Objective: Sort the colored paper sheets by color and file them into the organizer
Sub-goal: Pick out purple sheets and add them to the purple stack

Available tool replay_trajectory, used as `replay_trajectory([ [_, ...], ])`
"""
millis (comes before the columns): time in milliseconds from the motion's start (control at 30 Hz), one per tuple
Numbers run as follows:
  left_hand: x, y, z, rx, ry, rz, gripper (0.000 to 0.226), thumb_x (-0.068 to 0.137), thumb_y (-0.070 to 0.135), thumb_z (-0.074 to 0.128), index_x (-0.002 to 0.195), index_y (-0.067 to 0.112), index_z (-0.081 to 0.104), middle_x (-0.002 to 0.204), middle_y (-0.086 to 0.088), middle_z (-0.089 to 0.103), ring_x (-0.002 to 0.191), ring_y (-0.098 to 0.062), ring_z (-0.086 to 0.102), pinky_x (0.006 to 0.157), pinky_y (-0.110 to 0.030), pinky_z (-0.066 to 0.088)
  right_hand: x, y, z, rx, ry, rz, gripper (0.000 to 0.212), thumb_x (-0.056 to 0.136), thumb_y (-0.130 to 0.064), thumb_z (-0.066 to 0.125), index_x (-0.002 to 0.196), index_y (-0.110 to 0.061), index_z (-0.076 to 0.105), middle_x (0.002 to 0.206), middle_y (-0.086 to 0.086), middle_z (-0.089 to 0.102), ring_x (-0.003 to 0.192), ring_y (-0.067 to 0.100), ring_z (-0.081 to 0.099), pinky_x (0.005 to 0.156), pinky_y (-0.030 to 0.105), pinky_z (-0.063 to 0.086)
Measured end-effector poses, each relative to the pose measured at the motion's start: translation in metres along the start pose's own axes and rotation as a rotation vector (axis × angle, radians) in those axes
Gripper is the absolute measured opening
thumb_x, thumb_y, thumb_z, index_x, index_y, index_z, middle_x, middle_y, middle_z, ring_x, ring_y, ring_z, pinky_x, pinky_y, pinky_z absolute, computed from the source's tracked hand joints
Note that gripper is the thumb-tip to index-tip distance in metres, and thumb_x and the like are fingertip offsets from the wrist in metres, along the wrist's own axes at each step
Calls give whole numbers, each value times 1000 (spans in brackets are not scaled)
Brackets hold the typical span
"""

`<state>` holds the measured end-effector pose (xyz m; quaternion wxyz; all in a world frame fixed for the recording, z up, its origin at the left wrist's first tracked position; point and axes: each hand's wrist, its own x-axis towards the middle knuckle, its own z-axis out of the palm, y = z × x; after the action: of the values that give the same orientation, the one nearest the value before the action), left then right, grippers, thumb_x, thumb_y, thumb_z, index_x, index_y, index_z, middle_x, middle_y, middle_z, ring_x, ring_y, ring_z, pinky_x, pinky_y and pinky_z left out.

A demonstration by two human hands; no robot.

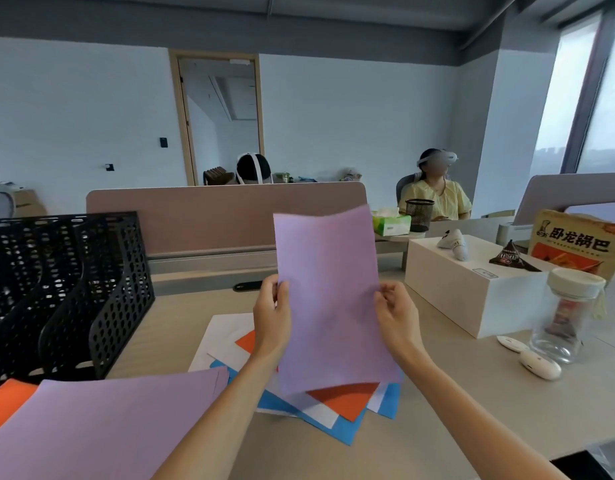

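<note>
I hold a purple sheet upright above the desk. My left hand pinches its left edge and my right hand pinches its right edge. Under it lies a mixed pile of white, orange and blue sheets. A stack of purple sheets lies flat at the front left, with an orange sheet beside it at the left edge. The black mesh organizer stands at the left; I see no paper in its slots.
A white box with small packets on it stands at the right, a clear jar and a white mouse in front of it. A desk divider runs behind. Two people sit beyond it.
</note>
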<state>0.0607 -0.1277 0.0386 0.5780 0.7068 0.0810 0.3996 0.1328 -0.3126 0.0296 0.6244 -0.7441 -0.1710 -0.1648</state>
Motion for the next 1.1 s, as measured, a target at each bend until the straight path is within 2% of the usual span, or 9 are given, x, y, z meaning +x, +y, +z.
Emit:
replay_trajectory([
  [167, -21, -13, 6, -36, -96, -121, 25, 103, 33, 40, 126, 25, 43, 129, 5, 55, 119, -14, 52, 100, -39, 47, -34, 9, 10, 16, -23, 44, 8, 98, -15, 48, 104, -20, 49, 88, -3, 63, 70, 13, 57, 60, 24, 46],
  [233, -28, -16, 4, -21, -130, -164, 21, 103, 32, 39, 122, 25, 45, 125, 2, 56, 114, -17, 55, 96, -41, 49, -39, 11, 12, -29, -33, 76, 8, 97, -10, 46, 93, -17, 47, 82, -1, 59, 68, 17, 52, 56, 17, 43],
  [367, -28, 3, -17, -4, -88, -108, 10, 102, 25, 42, 94, 26, 49, 89, 5, 60, 76, -8, 54, 71, -27, 45, -31, -5, 20, -101, -4, 39, 8, 94, -5, 43, 87, -4, 45, 73, 2, 50, 61, 16, 42, 48, 17, 35],
  [500, -25, 4, -82, -38, 85, -112, 2, 95, 27, 51, 95, 27, 52, 95, 5, 66, 82, -12, 60, 76, -33, 49, -24, -21, 62, -140, -146, -19, 9, 90, -7, 44, 83, -2, 46, 76, 5, 52, 71, 21, 45, 60, 35, 34],
  [633, -41, -2, -179, 27, 308, -75, 28, 92, 7, 55, 110, 28, 52, 109, 7, 64, 101, -10, 62, 87, -26, 49, -32, -32, 133, -284, -463, -69, 8, 90, -11, 48, 84, -7, 52, 84, 9, 59, 82, 30, 52, 68, 34, 35],
  [733, -68, -7, -254, 147, 464, -126, 35, 89, 0, 58, 120, 12, 47, 109, 3, 63, 102, -14, 62, 84, -21, 50, -58, -42, 194, -353, -682, -148, 13, 87, -14, 51, 76, -9, 56, 82, 12, 63, 81, 33, 58, 67, 34, 38],
  [833, -96, -13, -309, 322, 553, -267, 41, 88, 7, 61, 124, 12, 44, 107, 3, 57, 99, -16, 59, 80, -22, 47, -86, -50, 237, -423, -807, -237, 14, 87, -15, 52, 74, -14, 50, 87, 16, 65, 84, 35, 58, 67, 32, 36],
  [1000, -133, -25, -365, 763, 519, -423, 32, 93, 23, 54, 125, 24, 52, 118, 1, 61, 106, -21, 56, 93, -39, 44, -111, -60, 284, -578, -875, -350, 10, 90, -22, 51, 92, -12, 51, 108, 20, 64, 101, 37, 59, 80, 38, 44],
  [1100, -141, -25, -381, 1063, 426, -464, 23, 92, 25, 50, 113, 24, 60, 118, 2, 60, 117, -24, 46, 92, -40, 33, -119, -66, 300, -654, -914, -356, 31, 90, -24, 52, 118, -11, 54, 118, 20, 60, 111, 36, 55, 90, 39, 44],
])
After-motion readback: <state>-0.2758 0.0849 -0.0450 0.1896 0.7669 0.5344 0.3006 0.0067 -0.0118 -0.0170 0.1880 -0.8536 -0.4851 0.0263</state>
